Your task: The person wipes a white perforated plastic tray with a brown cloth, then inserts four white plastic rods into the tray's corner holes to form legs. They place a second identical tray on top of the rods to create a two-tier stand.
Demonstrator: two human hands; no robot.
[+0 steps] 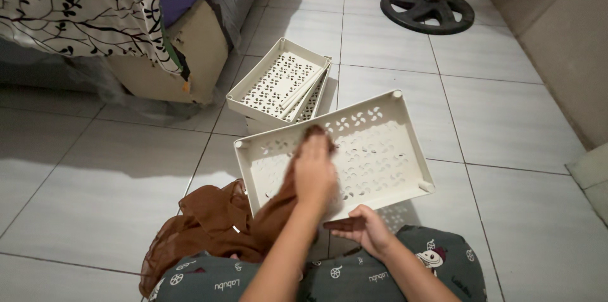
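Currently listed: one cream plastic tray (373,150), perforated, with short corner pegs, held tilted above the tiled floor (506,118) just ahead of the person's lap. Left hand (315,172) is clenched on a brown cloth (215,223) and presses it against the tray's inner face; the hand is blurred. Right hand (366,229) grasps the tray's near edge, fingers curled under it. The cloth's loose end lies bunched left of the tray, against the patterned trousers (392,276). Stack of matching trays (282,83) rests beyond the held tray, near a bed (126,17) with a branch-print cover. Fan base (427,7) stands well beyond, to the right. Risks, as judged: the one-handed grip may slip under rubbing pressure, dropping the tray onto hard tile; cloth may snag in the cut-outs.
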